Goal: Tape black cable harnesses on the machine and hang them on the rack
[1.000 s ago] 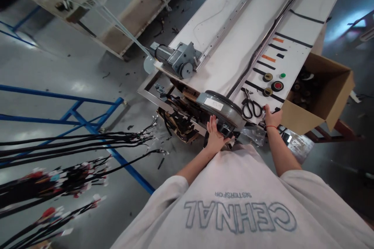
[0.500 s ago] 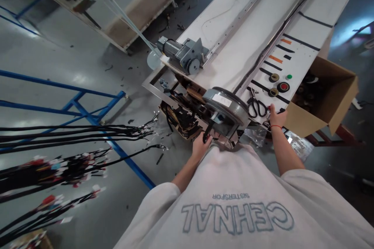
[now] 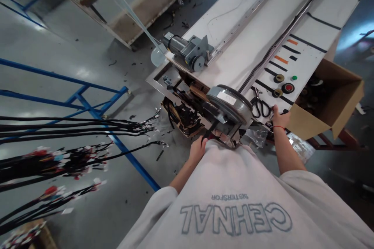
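My left hand [image 3: 197,148] is closed round one end of a black strip [image 3: 210,129], which runs up beside the grey wheel [image 3: 230,103] at the near end of the long bench. My right hand [image 3: 281,118] is at the bench's near right corner, fingers curled at the edge; what they grip, if anything, is hidden. Just left of it, black-handled scissors [image 3: 261,108] lie on the white bench top [image 3: 248,46]. Above them are two tape rolls [image 3: 278,92], a red button [image 3: 288,88] and a green button [image 3: 295,78].
A motor [image 3: 187,50] is mounted at the bench's left corner. To the right stands an open cardboard box [image 3: 344,97] with dark rolls inside. Black wire bundles [image 3: 73,124] hang at the left by a blue metal frame [image 3: 87,105]. Scraps litter the floor.
The view has shifted slightly, so the bench appears further right. My left hand has moved a little away from the wheel, with the black strip more stretched. My right hand stays at the corner.
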A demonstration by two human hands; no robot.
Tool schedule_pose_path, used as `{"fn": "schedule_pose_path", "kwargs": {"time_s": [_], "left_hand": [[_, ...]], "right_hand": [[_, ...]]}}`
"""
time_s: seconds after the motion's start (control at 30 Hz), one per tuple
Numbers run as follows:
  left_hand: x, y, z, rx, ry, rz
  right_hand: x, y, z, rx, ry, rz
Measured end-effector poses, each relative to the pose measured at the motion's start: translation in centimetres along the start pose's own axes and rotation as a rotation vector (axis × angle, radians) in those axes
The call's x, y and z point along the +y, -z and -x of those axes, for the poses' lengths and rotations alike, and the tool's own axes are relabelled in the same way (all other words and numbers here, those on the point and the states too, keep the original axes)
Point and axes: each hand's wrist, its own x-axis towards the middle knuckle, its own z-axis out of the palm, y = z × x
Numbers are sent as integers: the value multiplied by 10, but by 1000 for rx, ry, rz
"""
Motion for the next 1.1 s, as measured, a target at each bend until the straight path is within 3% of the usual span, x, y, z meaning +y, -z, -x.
{"fn": "schedule_pose_path", "kwargs": {"time_s": [0.27,0.33,0.5,0.6,0.67,0.77,0.83,0.93,1.1], "left_hand": [[31,-7,-23,50,-61,213],[36,-9,-29,-71,2,392],[38,7,-42,-611,310,947],[33,26,-39,-704,294,969],[29,33,-29,-605,206,760],[26,32,-7,-254,86,340],[27,25,4,-88,40,185],[35,14,4,-9,-24,119],[54,10,-20,66,-103,29]], "right_hand": [[6,-4,-3,19,16,1],[8,-5,-3,21,22,10],[7,-4,-2,19,26,17],[5,-2,0,-4,17,29],[3,0,2,-5,6,22],[1,1,5,7,10,0],[1,1,5,4,15,4],[1,0,4,-12,20,20],[5,-3,0,-16,15,11]]}}
